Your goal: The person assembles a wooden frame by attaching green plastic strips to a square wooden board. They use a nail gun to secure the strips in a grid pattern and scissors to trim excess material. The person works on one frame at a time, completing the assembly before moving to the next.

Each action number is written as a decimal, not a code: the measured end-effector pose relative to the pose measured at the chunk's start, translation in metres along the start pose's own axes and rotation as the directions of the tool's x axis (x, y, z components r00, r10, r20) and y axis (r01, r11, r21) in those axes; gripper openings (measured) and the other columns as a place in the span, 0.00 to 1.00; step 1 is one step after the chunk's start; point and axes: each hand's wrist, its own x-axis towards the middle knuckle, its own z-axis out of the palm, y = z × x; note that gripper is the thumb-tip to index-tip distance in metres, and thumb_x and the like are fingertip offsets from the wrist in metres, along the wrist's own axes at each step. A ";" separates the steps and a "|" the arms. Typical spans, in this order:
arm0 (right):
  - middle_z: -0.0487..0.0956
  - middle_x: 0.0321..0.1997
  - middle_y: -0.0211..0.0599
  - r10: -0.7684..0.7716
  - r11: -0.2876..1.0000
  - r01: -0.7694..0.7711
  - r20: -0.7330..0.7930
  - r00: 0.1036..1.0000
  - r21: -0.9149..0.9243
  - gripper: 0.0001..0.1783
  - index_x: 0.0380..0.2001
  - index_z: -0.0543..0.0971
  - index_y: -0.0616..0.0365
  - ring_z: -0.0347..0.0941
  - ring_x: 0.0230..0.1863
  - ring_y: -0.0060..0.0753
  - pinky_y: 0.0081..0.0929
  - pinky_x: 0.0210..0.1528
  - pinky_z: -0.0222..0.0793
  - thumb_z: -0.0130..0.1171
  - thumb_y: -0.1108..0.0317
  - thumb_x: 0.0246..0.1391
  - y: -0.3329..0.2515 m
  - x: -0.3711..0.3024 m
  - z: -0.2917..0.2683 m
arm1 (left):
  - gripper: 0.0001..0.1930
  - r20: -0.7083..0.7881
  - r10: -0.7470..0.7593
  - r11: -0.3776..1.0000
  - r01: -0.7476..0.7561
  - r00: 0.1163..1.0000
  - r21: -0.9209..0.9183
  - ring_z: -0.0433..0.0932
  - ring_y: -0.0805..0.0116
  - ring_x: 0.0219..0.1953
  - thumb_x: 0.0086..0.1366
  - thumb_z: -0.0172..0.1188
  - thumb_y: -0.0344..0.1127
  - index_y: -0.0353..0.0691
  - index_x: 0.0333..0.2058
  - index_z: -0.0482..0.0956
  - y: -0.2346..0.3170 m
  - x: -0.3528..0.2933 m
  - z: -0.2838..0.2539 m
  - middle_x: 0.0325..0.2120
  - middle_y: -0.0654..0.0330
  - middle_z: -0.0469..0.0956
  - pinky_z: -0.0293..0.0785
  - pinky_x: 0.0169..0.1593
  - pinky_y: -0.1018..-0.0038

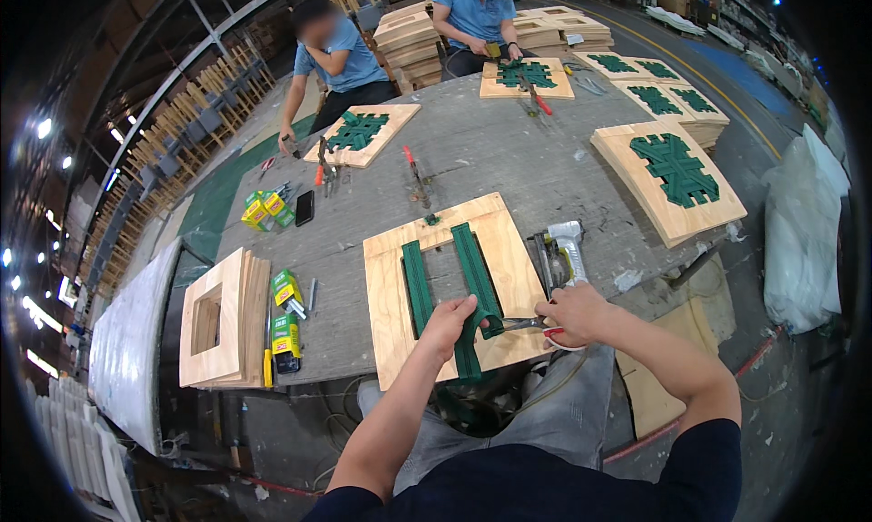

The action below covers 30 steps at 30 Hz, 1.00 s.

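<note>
In front of me lies a square plywood frame (388, 333) with a cut-out opening. Two green webbing straps (418, 286) run side by side over the opening. The right one's near end folds back and hangs toward my lap. My left hand (449, 326) pinches this strap near the frame's front edge. In my right hand (578, 313) are scissors (556, 338) with red and white handles, their blades pointing left at the strap. Whether the blades touch the strap I cannot tell. A silver staple gun (567, 242) lies just beyond my right hand.
Stacked bare frames (202, 340), yellow-green boxes (285, 331) and a phone (305, 208) are on the left. Webbed panels (672, 172) are piled at the right. Red-handled pliers (411, 159) lie mid-table. Two people in blue shirts (345, 63) sit across the table.
</note>
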 end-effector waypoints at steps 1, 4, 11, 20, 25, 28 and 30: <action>0.81 0.40 0.44 -0.020 1.000 0.021 0.027 0.999 -0.014 0.30 0.52 0.76 0.45 0.82 0.43 0.50 0.49 0.46 0.72 0.66 0.40 0.54 -0.002 0.007 -0.001 | 0.19 -0.021 0.001 1.000 -0.001 1.000 0.001 0.79 0.71 0.27 0.77 0.55 0.48 0.36 0.45 0.82 -0.002 -0.003 -0.002 0.30 0.58 0.85 0.78 0.29 0.70; 0.82 0.40 0.43 -0.075 0.996 0.078 0.081 0.994 -0.039 0.29 0.52 0.75 0.46 0.83 0.43 0.49 0.48 0.46 0.71 0.66 0.42 0.53 -0.006 0.024 -0.001 | 0.19 -0.010 0.021 1.000 -0.021 1.000 -0.002 0.76 0.73 0.22 0.77 0.56 0.48 0.35 0.44 0.83 -0.005 -0.009 -0.009 0.28 0.59 0.85 0.76 0.27 0.73; 0.82 0.34 0.41 -0.158 0.987 0.159 0.108 0.981 0.005 0.25 0.52 0.75 0.47 0.84 0.39 0.50 0.48 0.40 0.74 0.66 0.48 0.55 0.005 0.035 0.013 | 0.18 -0.002 0.046 0.999 -0.047 0.999 -0.004 0.78 0.71 0.25 0.78 0.55 0.47 0.35 0.42 0.81 -0.007 -0.011 -0.014 0.28 0.57 0.84 0.78 0.28 0.73; 0.81 0.31 0.41 -0.222 0.973 0.225 -0.045 0.974 0.055 0.25 0.52 0.75 0.45 0.83 0.36 0.50 0.49 0.35 0.75 0.67 0.51 0.54 -0.010 0.046 0.016 | 0.19 0.024 0.079 0.996 -0.078 0.997 -0.036 0.76 0.74 0.24 0.76 0.57 0.48 0.35 0.41 0.82 -0.013 -0.014 -0.004 0.27 0.61 0.83 0.76 0.29 0.74; 0.83 0.36 0.41 0.036 0.956 0.017 -0.174 0.984 0.293 0.26 0.52 0.75 0.45 0.83 0.41 0.51 0.50 0.40 0.75 0.68 0.49 0.55 -0.007 0.030 0.017 | 0.12 0.000 0.325 0.886 -0.304 0.946 0.350 0.71 0.80 0.29 0.73 0.61 0.38 0.35 0.45 0.81 0.003 -0.053 -0.037 0.26 0.67 0.78 0.69 0.33 0.79; 0.84 0.39 0.44 0.484 0.805 -0.290 -0.291 0.825 0.518 0.26 0.53 0.75 0.45 0.82 0.43 0.54 0.50 0.43 0.76 0.67 0.50 0.56 0.015 0.004 0.030 | 0.17 0.009 0.457 0.803 -0.417 0.889 0.425 0.66 0.82 0.25 0.69 0.64 0.30 0.38 0.56 0.78 0.038 -0.126 -0.038 0.22 0.71 0.73 0.62 0.29 0.79; 0.84 0.41 0.47 0.698 0.675 -0.420 -0.342 0.629 0.607 0.26 0.54 0.75 0.46 0.82 0.45 0.56 0.51 0.45 0.76 0.67 0.51 0.57 0.052 -0.008 0.045 | 0.25 -0.042 0.528 0.774 -0.460 0.848 0.435 0.62 0.86 0.22 0.69 0.65 0.30 0.39 0.63 0.75 0.062 -0.179 -0.044 0.19 0.74 0.68 0.56 0.26 0.79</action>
